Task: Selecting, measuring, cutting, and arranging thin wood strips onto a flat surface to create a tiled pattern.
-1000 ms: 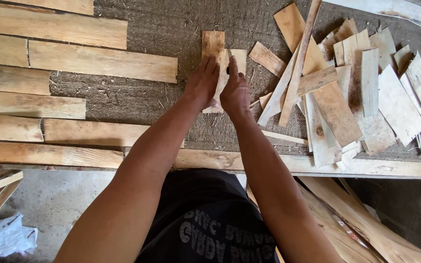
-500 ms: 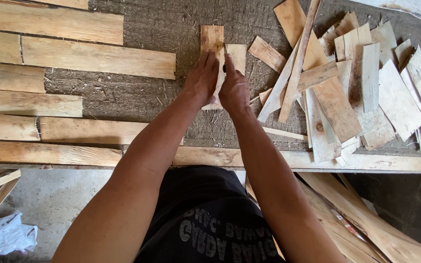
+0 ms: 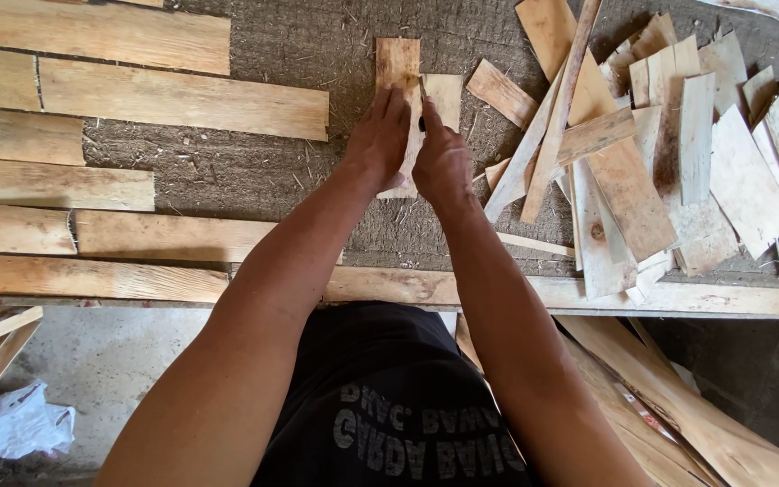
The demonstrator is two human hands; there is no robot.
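Observation:
Both my hands rest side by side on thin wooden veneer pieces lying on a rough brown board (image 3: 254, 171). My left hand (image 3: 377, 137) presses flat, fingers together, on a narrow upright veneer strip (image 3: 398, 59). My right hand (image 3: 442, 160) lies flat on the neighbouring paler veneer piece (image 3: 446, 92). The two pieces touch along their long edges, and the seam runs between my hands. Neither hand grips anything; both only press down.
Long veneer strips (image 3: 182, 97) lie in rows at the left. A loose heap of veneer offcuts (image 3: 669, 153) fills the right. A wooden rail (image 3: 588, 293) edges the board near me. More planks (image 3: 696, 424) lean below right; a white crumpled bag (image 3: 20, 424) lies on the floor.
My hands stay on the two veneer pieces, having shifted only slightly; the view has drifted a little.

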